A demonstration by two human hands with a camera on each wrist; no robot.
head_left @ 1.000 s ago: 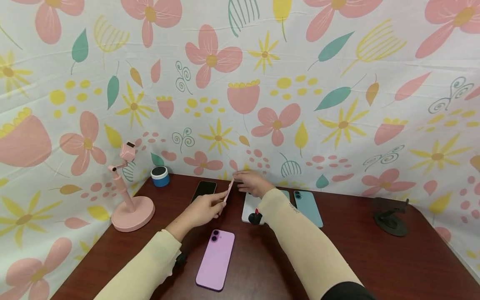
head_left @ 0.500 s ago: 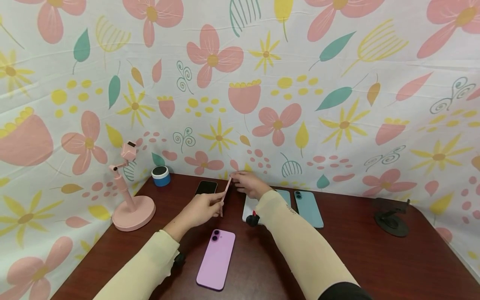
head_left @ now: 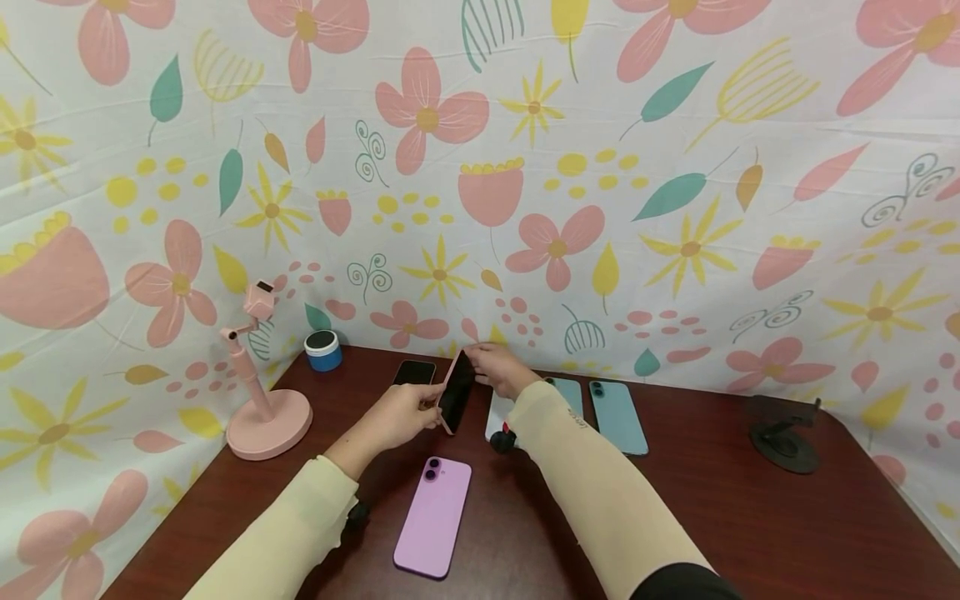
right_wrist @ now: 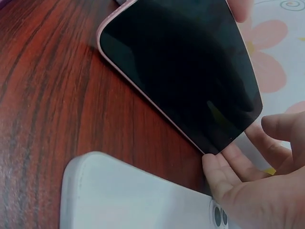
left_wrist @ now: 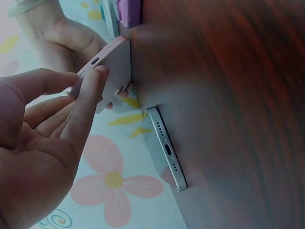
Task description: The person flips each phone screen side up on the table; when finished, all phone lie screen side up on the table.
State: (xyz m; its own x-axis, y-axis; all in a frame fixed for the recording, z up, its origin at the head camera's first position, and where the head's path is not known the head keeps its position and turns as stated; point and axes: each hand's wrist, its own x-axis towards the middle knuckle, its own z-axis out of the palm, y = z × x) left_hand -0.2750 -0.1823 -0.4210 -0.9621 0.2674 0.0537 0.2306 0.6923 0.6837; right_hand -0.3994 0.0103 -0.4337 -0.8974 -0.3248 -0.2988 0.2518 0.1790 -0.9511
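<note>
My left hand (head_left: 401,414) pinches the near end of a pink smartphone (head_left: 456,396) between thumb and fingers. At its far end, my right hand (head_left: 501,368) holds the top edge with its fingertips, as the right wrist view shows. The phone is tilted on its long edge, low over the table, its black screen (right_wrist: 181,71) facing right. Its pink back (left_wrist: 116,69) shows in the left wrist view. Under and beside the right hand lies a white phone (right_wrist: 133,195). A phone with a black screen (head_left: 414,373) lies face up just beyond the left hand.
A purple phone (head_left: 433,517) lies face down at the front. Light blue phones, one (head_left: 619,417) in full view, lie to the right. A pink stand (head_left: 262,417) and a blue jar (head_left: 322,354) are on the left; a black stand (head_left: 783,437) is on the right. A floral cloth (head_left: 555,167) hangs behind.
The pink phone has turned in both hands from nearly edge-on, so that its black screen now shows in the head view. The other phones and stands have stayed put.
</note>
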